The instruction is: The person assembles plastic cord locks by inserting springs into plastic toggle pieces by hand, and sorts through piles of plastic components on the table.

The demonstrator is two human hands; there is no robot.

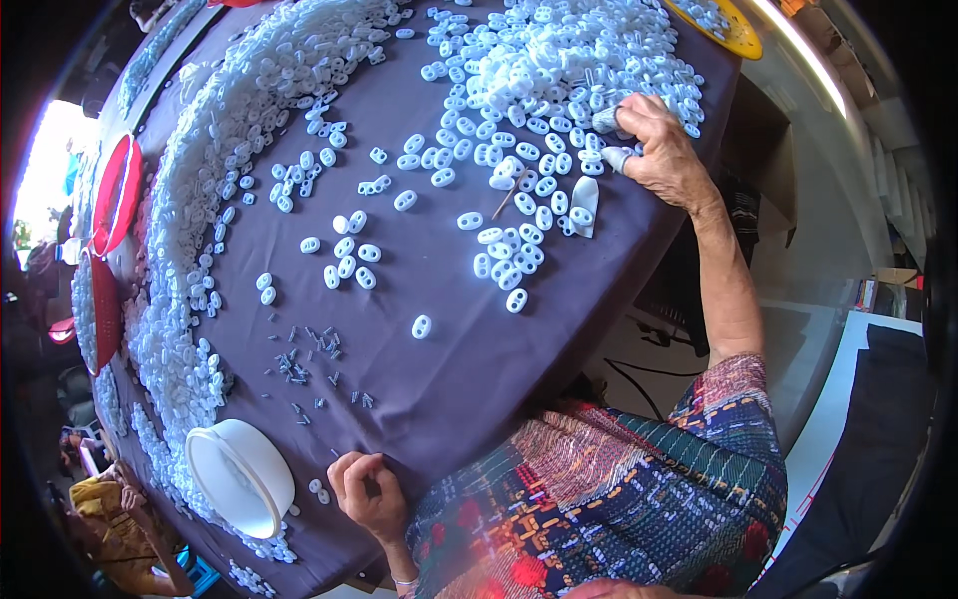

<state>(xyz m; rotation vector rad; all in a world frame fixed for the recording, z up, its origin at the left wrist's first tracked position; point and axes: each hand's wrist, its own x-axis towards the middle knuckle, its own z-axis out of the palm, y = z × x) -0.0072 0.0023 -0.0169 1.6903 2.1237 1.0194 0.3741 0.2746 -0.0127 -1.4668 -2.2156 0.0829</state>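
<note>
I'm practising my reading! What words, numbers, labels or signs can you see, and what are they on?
No words or numbers can be read here.
White two-hole pieces: no writing that I can see.
White tub: no readable label in view.
Red marks on the white panel at the right: too small and blurred to read.

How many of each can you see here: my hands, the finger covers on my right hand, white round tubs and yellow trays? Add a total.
Hands: 2 (left hand, right hand)
Finger covers on the right hand: 2
White round tub: 1
Yellow tray: 1
Total: 6
</note>
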